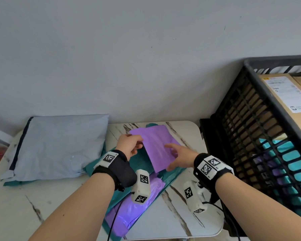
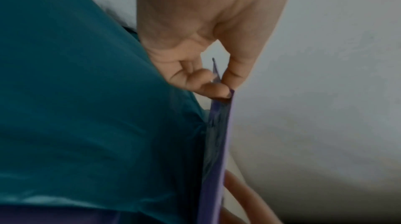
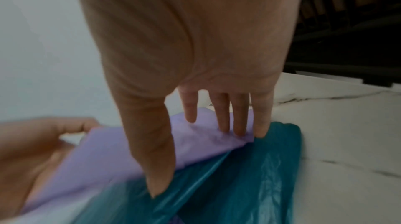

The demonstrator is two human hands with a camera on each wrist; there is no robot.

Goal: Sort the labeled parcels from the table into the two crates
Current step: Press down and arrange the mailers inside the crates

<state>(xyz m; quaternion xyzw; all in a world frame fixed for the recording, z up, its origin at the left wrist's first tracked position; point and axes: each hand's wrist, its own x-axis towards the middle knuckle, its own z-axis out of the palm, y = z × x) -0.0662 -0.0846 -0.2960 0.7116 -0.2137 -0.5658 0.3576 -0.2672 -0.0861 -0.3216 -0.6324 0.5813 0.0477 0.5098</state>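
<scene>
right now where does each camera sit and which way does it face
Head: worn high, looks down at the table; both forearms show.
Left wrist: along the left hand, which pinches the purple mailer.
Right wrist: along the right hand, fingers straight on that mailer.
All three share the purple mailer and teal parcel.

Probably a small parcel-sorting corner: a marble-patterned counter (image 1: 186, 202) against a bare grey wall (image 1: 129, 58), poly mailers (image 1: 59, 146) heaped, black crate (image 1: 247, 129) holding labelled boxes.
</scene>
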